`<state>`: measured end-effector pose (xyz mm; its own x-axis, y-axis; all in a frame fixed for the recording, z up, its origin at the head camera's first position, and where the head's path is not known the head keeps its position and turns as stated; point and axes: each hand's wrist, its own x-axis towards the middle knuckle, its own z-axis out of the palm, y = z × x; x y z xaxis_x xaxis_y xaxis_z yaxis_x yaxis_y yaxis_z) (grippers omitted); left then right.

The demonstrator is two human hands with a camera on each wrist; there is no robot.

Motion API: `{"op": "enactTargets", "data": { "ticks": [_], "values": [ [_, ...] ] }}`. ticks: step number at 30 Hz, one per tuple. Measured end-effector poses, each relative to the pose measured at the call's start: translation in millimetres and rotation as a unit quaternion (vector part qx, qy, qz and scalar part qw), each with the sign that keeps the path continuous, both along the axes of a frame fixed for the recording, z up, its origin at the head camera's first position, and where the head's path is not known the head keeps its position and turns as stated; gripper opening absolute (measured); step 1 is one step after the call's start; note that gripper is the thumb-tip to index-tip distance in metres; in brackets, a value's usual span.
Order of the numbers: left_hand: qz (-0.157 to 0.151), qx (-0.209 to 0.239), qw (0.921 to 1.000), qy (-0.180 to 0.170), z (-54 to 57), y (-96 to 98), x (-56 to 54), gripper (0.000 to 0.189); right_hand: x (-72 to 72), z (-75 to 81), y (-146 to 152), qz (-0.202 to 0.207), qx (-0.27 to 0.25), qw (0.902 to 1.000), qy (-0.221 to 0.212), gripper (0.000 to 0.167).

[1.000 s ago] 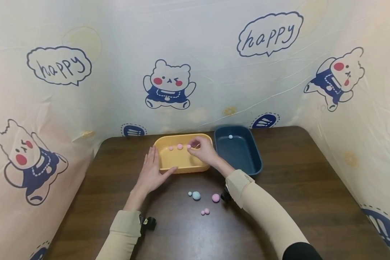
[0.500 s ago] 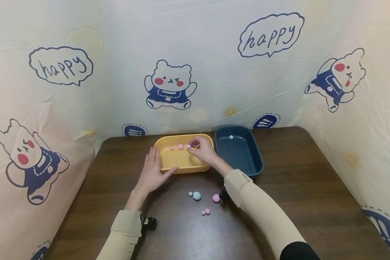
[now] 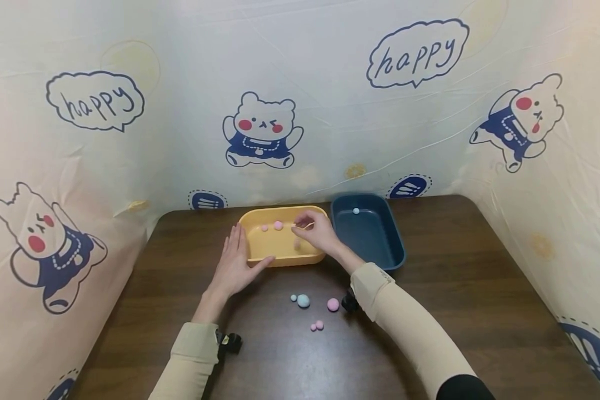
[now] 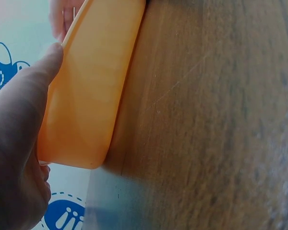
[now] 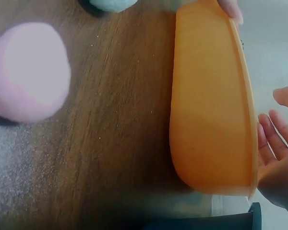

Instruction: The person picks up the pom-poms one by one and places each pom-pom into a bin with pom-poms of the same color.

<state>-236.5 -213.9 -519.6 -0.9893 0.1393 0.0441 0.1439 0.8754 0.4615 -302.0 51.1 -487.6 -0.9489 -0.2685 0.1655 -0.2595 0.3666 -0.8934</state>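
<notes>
In the head view my left hand (image 3: 236, 264) rests against the left end of a yellow tray (image 3: 260, 253), fingers straight along its side and thumb on the front rim. My right hand (image 3: 317, 230) hovers over the tray's right part. Its thumb and fingers stand apart with nothing between them in the right wrist view. Below the fingertips shows a faint pinkish blur (image 3: 297, 243), like a small ball dropping. Two pink balls, a larger one (image 3: 278, 225) and a smaller one (image 3: 264, 228), lie inside the tray near the back.
A dark blue tray (image 3: 395, 253) stands right of the yellow one, holding a light blue ball (image 3: 356, 211). In front lie a light blue pair with a bigger ball (image 3: 303, 301), a large pink ball (image 3: 333, 304) and two small pink balls (image 3: 319, 325). A printed curtain encloses the table.
My right hand, which pinched a small pink ball, has let it go and its fingers have parted. The left hand stays on the yellow tray.
</notes>
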Motion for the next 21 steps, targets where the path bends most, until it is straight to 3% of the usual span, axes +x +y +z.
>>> {"op": "enactTargets", "data": {
  "ticks": [21],
  "values": [
    [0.004, -0.003, 1.0000, 0.002, -0.8, 1.0, -0.2, 0.132, 39.5, 12.2, 30.3, 0.059, -0.013, 0.9981, 0.014, 0.029]
  ]
}}
